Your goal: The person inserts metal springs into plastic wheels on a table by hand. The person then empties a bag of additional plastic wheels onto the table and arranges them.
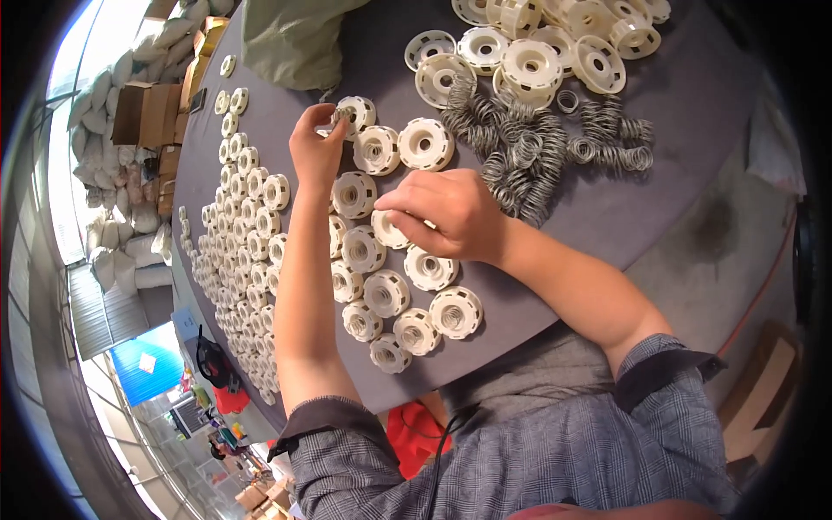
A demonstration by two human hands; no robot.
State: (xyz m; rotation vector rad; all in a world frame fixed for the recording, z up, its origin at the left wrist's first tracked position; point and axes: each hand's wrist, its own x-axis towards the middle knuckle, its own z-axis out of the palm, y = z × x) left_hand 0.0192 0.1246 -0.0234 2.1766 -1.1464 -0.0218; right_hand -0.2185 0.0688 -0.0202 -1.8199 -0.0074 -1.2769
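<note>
The left hand (314, 149) pinches what looks like a grey spring (342, 114) at a white, slot-rimmed wheel (367, 111). The right hand (449, 213) curls; I can't tell its grip.

On my feed, a grey-green sack (295, 43) slumps at the far side of the grey-covered table (607, 230), and off to the left I can make out a dark flat object (198, 100), open brown cardboard boxes (146, 115) and a tall heap of pale stuffed sacks (130, 253). Lower on that side I see a bright blue panel (128, 374) bearing a white diamond, with a black item (211, 360) above something red (232, 400). To my right, a whitish bag (775, 152) hangs beyond the table, and folded cardboard (763, 390) lies lower down.
</note>
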